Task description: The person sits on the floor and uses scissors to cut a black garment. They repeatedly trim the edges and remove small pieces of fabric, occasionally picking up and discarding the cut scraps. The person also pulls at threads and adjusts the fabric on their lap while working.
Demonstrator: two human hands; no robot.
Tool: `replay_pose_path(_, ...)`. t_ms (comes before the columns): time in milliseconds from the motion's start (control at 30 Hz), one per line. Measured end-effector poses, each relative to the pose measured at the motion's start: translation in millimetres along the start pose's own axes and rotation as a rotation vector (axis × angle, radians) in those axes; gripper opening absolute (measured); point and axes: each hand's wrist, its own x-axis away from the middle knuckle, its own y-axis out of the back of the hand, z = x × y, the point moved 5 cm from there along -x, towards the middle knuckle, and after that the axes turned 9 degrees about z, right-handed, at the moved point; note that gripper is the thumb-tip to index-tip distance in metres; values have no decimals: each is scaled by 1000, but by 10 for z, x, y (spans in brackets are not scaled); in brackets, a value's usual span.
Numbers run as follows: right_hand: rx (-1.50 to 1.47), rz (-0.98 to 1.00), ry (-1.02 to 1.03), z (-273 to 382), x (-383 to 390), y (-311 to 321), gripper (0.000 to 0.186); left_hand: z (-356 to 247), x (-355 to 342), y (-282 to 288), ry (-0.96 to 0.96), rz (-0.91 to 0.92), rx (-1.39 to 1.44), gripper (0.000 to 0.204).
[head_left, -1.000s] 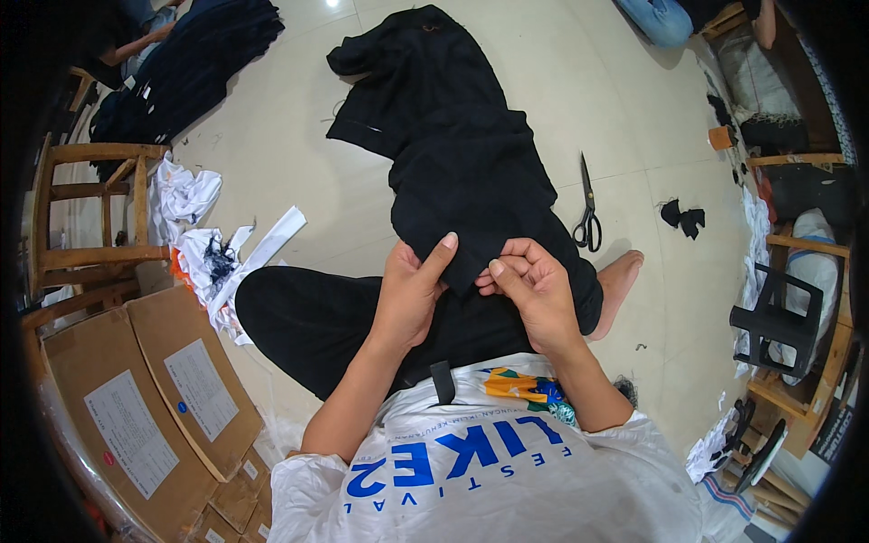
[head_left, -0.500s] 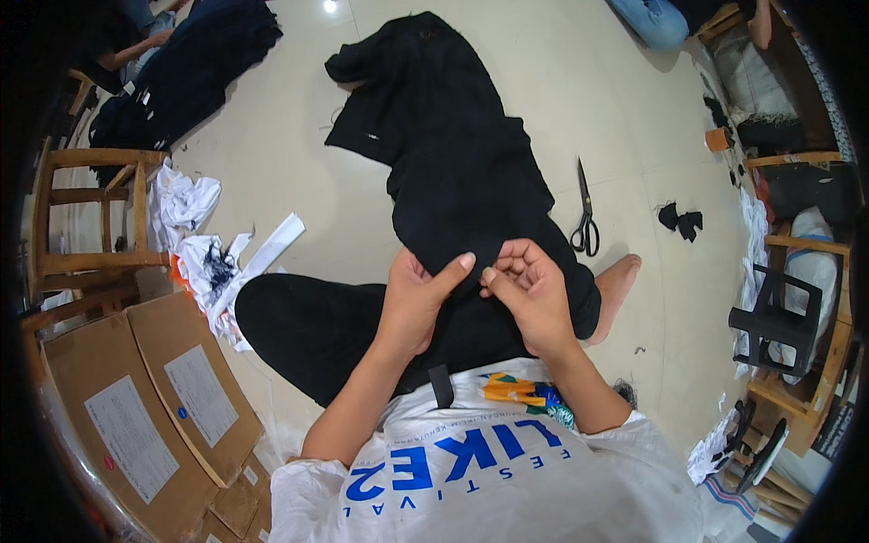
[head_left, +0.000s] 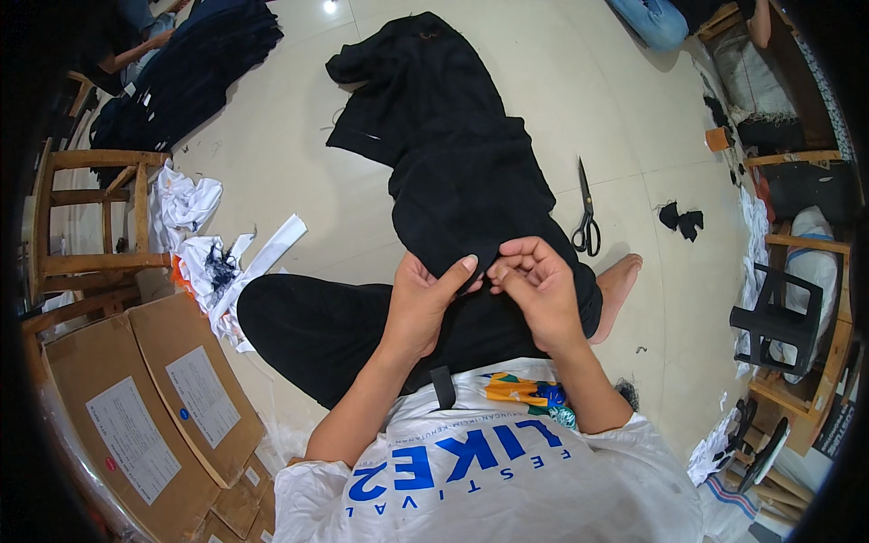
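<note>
A long piece of black cloth (head_left: 453, 172) stretches from my crossed legs out over the tiled floor. My left hand (head_left: 421, 303) is closed on its near edge, thumb on top and fingers hidden beneath. Just right of it, my right hand (head_left: 534, 290) pinches the same edge between thumb and curled fingers. Black-handled scissors (head_left: 587, 213) lie to the right of the cloth, above my bare foot (head_left: 620, 290). Small black scraps (head_left: 681, 217) lie further right.
White scraps (head_left: 186, 195) and cardboard boxes (head_left: 172, 389) lie left, beside a wooden chair (head_left: 90, 258). Dark garments (head_left: 190, 63) and a person's arm (head_left: 136, 50) are upper left, another person's knee (head_left: 652, 23) upper right. A black plastic stool (head_left: 778, 321) sits by wooden frames at right.
The near part of the cloth and my left hand have shifted slightly toward me and right. Both hands stay on the cloth, their fingers a little closer together.
</note>
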Motion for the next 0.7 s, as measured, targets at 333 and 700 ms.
replay_pose_path(333,1426,-620,-33,-390,-347,2152,26,-64,16,-21,-15,12,-12,69)
replay_pose_path(700,1302,-457,-354,-770,-581,2768,28,-62,18,-89,4,34,-61,60)
